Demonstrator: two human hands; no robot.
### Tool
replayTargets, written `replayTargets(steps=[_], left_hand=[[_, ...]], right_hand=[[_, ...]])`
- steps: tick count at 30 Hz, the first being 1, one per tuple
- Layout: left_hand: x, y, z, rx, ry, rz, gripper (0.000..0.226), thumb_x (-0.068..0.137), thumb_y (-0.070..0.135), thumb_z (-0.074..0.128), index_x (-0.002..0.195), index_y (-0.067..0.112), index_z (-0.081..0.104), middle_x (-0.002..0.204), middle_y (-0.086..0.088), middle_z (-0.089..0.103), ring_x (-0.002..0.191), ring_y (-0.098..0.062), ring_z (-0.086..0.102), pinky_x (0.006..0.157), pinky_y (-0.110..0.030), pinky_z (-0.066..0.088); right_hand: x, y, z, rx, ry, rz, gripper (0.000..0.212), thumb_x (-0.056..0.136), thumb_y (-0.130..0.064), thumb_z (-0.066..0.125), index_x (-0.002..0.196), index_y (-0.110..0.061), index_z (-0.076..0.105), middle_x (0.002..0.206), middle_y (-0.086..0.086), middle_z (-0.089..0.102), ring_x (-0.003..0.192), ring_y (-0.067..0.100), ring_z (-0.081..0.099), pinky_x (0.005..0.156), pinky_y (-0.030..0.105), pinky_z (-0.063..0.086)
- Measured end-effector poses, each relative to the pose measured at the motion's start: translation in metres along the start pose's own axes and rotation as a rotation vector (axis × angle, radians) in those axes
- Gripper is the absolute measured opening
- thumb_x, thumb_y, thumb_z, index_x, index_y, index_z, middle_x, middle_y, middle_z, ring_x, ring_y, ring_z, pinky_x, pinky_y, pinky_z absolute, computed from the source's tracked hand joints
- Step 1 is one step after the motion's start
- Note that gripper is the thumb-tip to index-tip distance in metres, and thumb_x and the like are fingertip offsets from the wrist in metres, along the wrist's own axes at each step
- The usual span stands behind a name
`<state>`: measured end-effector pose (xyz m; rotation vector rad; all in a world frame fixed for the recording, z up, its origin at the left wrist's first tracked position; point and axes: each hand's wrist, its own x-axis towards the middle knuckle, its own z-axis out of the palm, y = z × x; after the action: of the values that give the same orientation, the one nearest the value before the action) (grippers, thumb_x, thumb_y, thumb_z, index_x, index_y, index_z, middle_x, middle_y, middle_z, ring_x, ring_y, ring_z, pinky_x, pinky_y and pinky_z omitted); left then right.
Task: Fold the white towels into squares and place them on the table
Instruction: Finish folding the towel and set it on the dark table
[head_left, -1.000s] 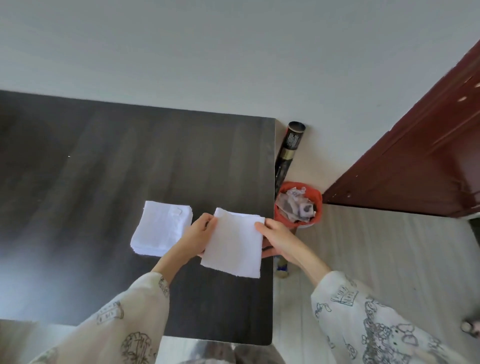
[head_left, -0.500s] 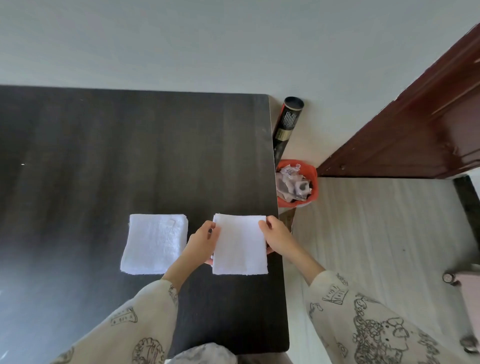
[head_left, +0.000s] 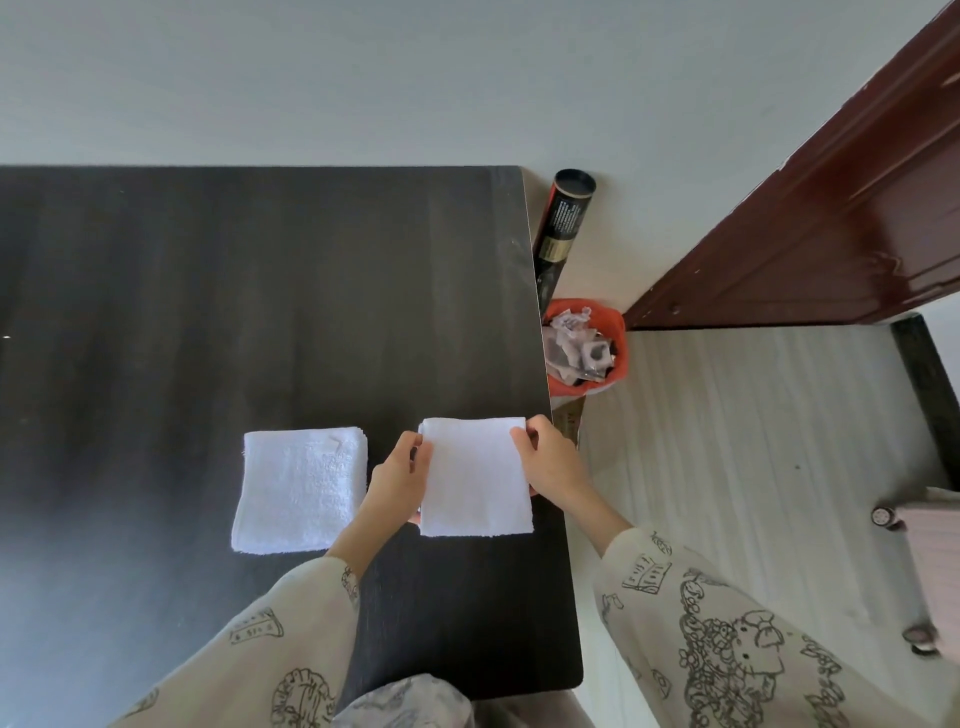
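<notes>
Well out to the left of the left hand, the dark table stretches bare-topped toward the pale wall. Just beside that hand on its left lies a stack of folded white towels, squared up and resting flat on the tabletop, its layered edges showing at the far right corner. A narrow strip of dark surface separates the stack from the left hand, which comes up from a cream sleeve printed with line drawings; its fingers are curled and pinch the left edge of the folded towel, the thumb on top near the far corner. This towel sits between the two hands as a neat white rectangle, close to the table's right edge; whether it lies fully flat on the surface or is held slightly above it cannot be told. The right hand grasps the towel's right edge near the far corner, fingers curled over the cloth, its wrist reaching in from beyond the table's rim. Past the right hand, farther away and on the floor, stands an orange bin holding crumpled paper, with a dark cardboard tube upright behind it against the wall. Well off to the right of that hand run a reddish-brown wooden door and pale floorboards.
</notes>
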<state>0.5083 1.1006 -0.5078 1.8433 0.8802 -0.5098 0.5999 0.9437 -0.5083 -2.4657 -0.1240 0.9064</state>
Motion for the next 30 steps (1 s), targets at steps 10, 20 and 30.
replayTargets(steps=[10,20,30], left_hand=[[0.004,0.001,0.000,0.101,0.033,0.047,0.031,0.100,0.035,0.029,0.123,0.017,0.039,0.096,0.001,0.054,0.083,-0.019,0.056,0.065,-0.035,0.053],[-0.009,-0.006,-0.015,0.125,0.088,0.039,0.024,0.098,0.035,0.034,0.105,0.013,0.040,0.077,-0.005,0.058,0.064,-0.021,0.059,0.064,-0.039,0.057],[-0.071,0.010,0.010,0.217,0.128,0.400,0.028,0.097,0.024,0.040,0.124,0.017,0.045,0.120,-0.005,0.057,0.096,-0.013,0.054,0.084,-0.024,0.047]], right_hand=[[0.004,0.001,0.006,-0.025,0.058,0.040,0.030,0.099,-0.041,0.034,0.106,-0.015,0.047,0.098,0.005,0.060,0.086,0.018,0.059,0.081,0.037,0.053],[-0.011,0.004,0.007,0.136,0.195,0.114,0.028,0.098,-0.042,0.036,0.103,-0.016,0.046,0.092,0.001,0.058,0.081,0.014,0.057,0.066,0.025,0.045],[-0.097,0.056,-0.013,0.383,0.264,0.185,0.031,0.099,-0.033,0.040,0.123,-0.017,0.049,0.111,-0.005,0.055,0.103,0.010,0.053,0.084,0.020,0.041]])
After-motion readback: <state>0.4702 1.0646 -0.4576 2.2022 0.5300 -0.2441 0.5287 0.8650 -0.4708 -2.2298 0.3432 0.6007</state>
